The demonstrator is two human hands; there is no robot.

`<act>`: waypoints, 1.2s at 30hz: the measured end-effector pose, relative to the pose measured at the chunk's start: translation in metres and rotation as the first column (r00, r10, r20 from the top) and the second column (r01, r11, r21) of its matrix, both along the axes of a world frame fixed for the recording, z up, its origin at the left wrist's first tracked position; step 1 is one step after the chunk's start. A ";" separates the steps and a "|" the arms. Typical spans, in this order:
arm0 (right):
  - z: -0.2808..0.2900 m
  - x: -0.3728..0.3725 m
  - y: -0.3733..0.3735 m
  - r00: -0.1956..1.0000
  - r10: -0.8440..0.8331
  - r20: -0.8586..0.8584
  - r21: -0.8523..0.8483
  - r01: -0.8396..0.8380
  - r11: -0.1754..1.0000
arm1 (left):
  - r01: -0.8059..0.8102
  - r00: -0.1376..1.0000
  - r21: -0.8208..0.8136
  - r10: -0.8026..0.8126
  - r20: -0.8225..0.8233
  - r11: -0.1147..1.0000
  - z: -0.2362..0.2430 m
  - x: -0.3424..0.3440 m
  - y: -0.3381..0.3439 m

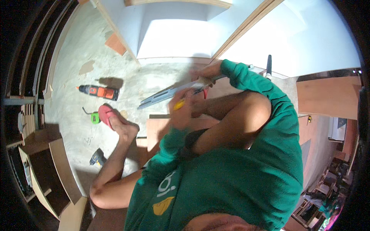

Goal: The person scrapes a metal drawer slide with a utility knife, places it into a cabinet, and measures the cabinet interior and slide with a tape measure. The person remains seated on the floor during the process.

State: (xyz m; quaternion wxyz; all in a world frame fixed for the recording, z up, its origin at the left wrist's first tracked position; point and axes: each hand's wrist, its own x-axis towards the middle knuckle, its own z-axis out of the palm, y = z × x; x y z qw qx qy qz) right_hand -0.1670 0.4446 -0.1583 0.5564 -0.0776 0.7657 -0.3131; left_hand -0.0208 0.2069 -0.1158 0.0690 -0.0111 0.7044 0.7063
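Metal rail [158, 97] slanted across frame centre. My right hand [207, 72] gripped its upper end; left hand [180, 115], blurred, closed round yellow object [179, 104]. Step, as judged: handling rail; next move called for steady right grip.

Left arm [169, 144] is bent; left hand [181, 111] is held forward, motion-blurred, curled closed. Right arm [252, 79] is stretched farther ahead, angled inward; right hand [204, 74] is blurred, partly hidden.
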 end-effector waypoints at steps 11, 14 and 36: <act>0.101 0.021 -0.050 0.691 0.556 -0.462 0.566 -0.253 0.785 | -0.490 0.866 -0.263 0.498 -0.040 0.831 -0.110 0.018 -0.231; 0.125 0.030 -0.069 0.558 0.646 -0.521 0.633 -0.255 0.731 | -0.480 0.871 -0.343 0.485 -0.076 0.808 -0.106 0.017 -0.236; 0.248 0.137 -0.003 -0.049 0.433 -0.900 0.382 0.387 0.839 | -0.399 0.890 -0.458 0.456 0.016 0.795 -0.165 0.017 -0.209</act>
